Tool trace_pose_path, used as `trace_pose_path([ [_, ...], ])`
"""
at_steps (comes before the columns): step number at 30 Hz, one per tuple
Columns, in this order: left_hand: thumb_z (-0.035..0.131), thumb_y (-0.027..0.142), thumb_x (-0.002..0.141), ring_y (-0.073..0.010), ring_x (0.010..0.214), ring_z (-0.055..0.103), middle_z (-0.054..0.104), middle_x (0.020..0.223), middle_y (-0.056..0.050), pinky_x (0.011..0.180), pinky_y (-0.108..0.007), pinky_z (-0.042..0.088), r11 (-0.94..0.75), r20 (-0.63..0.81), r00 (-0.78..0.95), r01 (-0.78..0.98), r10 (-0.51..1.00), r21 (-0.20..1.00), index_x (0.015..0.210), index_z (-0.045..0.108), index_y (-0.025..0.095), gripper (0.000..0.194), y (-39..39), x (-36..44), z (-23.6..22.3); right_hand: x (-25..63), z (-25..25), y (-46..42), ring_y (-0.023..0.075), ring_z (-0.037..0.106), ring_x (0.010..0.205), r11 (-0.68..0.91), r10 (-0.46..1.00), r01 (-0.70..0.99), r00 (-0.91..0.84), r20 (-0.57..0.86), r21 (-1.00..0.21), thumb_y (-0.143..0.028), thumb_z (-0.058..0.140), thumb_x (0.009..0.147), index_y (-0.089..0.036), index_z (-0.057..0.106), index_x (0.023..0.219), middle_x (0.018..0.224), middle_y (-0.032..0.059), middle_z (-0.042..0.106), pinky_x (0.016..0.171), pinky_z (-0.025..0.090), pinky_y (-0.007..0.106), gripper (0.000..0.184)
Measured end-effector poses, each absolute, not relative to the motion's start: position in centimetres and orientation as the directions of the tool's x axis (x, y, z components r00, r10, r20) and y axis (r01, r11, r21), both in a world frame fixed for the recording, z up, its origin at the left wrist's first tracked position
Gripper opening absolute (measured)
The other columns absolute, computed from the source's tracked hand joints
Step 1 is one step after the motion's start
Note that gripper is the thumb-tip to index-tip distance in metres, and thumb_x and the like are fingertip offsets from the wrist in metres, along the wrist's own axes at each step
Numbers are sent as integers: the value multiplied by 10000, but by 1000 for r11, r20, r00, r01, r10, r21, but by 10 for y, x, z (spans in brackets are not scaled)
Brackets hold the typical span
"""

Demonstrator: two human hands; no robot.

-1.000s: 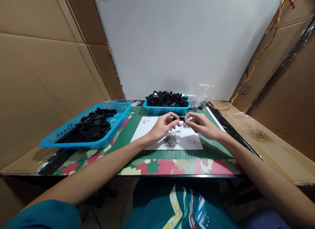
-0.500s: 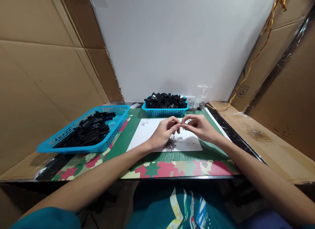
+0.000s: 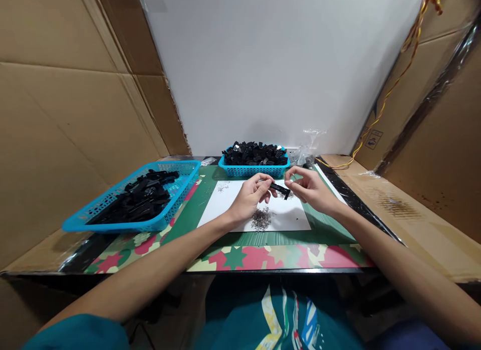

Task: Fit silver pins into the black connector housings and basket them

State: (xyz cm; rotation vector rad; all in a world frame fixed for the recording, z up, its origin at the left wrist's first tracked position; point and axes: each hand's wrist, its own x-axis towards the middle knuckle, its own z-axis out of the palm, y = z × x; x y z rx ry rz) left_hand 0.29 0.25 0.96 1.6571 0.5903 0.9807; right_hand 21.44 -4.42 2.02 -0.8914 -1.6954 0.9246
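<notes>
Between the thumb and fingers of my left hand is a slim black plastic piece, its free end pointing right and slightly down. My right hand is just right of that end, apart from it, thumb and forefinger pinched together; whatever they pinch is too small to make out. Under both hands lies a white sheet. A pile of tiny metal parts sits on it in front of my left hand, with smaller scatterings at its far left and behind the black piece.
A large blue basket of long black pieces stands at the left. At the back is a smaller blue basket heaped with black parts, beside clear plastic bags. Yellow wire hangs at the right. Cardboard walls both sides.
My hands came together over the black piece, then parted. My right hand has moved back and up to the right, and the black piece now shows tilted in my left hand.
</notes>
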Motion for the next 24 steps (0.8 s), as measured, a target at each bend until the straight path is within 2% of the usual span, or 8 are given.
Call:
trace_pose_path([
  [7,623,645,940,-106,495,618,656,741,-16,424,-204,313,-253,268,516,-100,814,962,947,570,157,491,5,4,9,206,16,-46,88,251,487,395,873,147,-366,321,-907,-570,650,969,-225,546,969,592,-97,324,471,159,270,360],
  [10,571,684,953,-153,461,668,664,759,1,368,-186,315,-134,182,540,-127,822,983,1027,490,203,494,2,4,9,207,17,-48,93,251,522,415,879,179,-332,343,-892,-544,673,960,-212,578,946,625,-70,397,494,150,282,345],
  [13,512,683,984,-138,418,623,696,819,-8,335,-177,325,-26,131,573,-187,809,982,1078,413,241,463,-1,4,11,211,17,-49,103,267,549,461,874,250,-294,387,-852,-510,681,959,-196,623,903,629,-51,429,525,165,293,324],
  [15,537,608,1006,-139,489,641,706,864,-24,367,-191,394,36,118,594,-241,796,970,1089,394,247,397,-2,5,13,213,18,-49,107,250,551,493,866,308,-258,428,-813,-497,685,955,-189,651,881,593,-66,359,540,168,298,318],
  [17,617,461,1005,-160,643,704,712,930,-49,512,-257,538,84,126,612,-303,780,949,1145,403,234,341,-2,5,17,215,18,-49,110,229,550,522,853,343,-210,477,-781,-492,699,943,-187,668,874,581,-76,300,544,166,300,314],
  [20,744,223,924,-180,839,742,715,1062,-94,808,-351,589,66,171,616,-342,769,938,1378,361,212,594,1,3,20,217,18,-47,116,215,546,541,836,373,-147,528,-753,-504,710,930,-200,668,861,582,-76,277,540,159,304,314],
  [22,788,186,883,-186,856,731,710,1086,-106,819,-355,561,-11,204,604,-307,771,952,1525,250,219,839,4,2,19,220,17,-46,122,214,543,540,833,390,-124,539,-746,-516,709,926,-213,661,852,581,-73,271,539,158,308,316],
  [24,800,250,883,-188,813,701,704,1054,-106,735,-342,536,-92,225,597,-246,770,965,1586,189,213,932,7,1,16,221,17,-46,126,213,542,538,834,396,-116,540,-744,-515,708,927,-223,655,851,583,-70,270,540,158,311,306],
])
